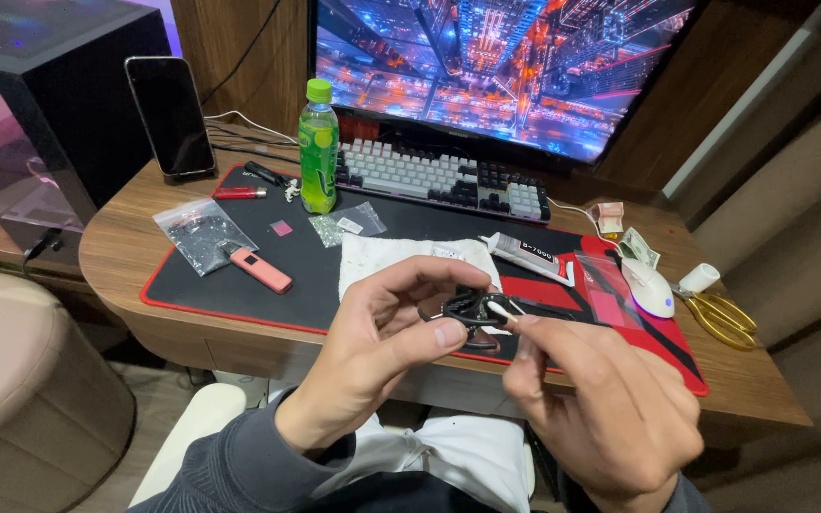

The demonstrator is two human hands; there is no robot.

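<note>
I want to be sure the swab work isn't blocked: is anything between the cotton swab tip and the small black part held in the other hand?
Nothing visible. The left hand pinches the small black part, and the cotton swab in the right hand reaches it directly, tip at or on the part.

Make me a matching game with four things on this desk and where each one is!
Things:
1. green bottle
2. gold scissors
3. phone
4. pink stick-shaped gadget

Places:
A. far right edge of the desk, past the white mouse
B. propped up at the back left
C. flat on the black mat, next to a clear bag
D. upright, just left of the keyboard

Pairs: 1-D, 2-A, 3-B, 4-C
</note>
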